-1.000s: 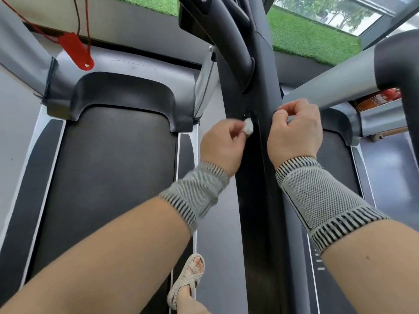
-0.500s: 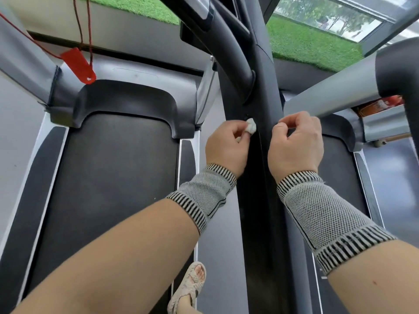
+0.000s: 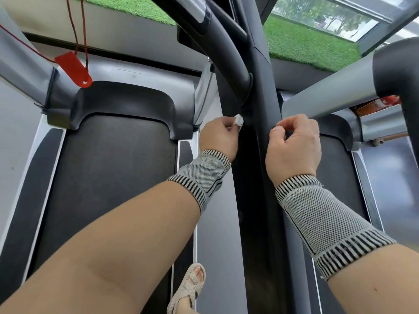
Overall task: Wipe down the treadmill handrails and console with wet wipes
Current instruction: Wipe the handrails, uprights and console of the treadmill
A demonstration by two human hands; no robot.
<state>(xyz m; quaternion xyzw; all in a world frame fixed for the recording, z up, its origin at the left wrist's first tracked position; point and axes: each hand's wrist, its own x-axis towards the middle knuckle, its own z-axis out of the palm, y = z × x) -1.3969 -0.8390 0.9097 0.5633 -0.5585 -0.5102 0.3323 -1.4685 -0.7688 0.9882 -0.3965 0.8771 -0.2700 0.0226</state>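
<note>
The black treadmill handrail (image 3: 265,114) runs down the middle of the view, between two treadmill decks. My left hand (image 3: 218,139) pinches a small wad of white wet wipe (image 3: 238,120) and presses it against the rail's left side, just below where a curved black bar (image 3: 226,46) joins it. My right hand (image 3: 293,143) is curled on the rail's right side with its thumb tip against the rail edge; nothing shows in it. Both wrists wear grey knit bands. The console is out of view above.
A grey metal rail (image 3: 328,94) of the neighbouring treadmill crosses at the right. A red safety-key tag (image 3: 73,69) hangs on a cord at upper left. The running belt (image 3: 108,177) lies at the left, and my sandalled foot (image 3: 190,288) stands on the side strip.
My left hand has slid the wipe a little to the left and up on the rail. My right hand has kept its place beside the rail.
</note>
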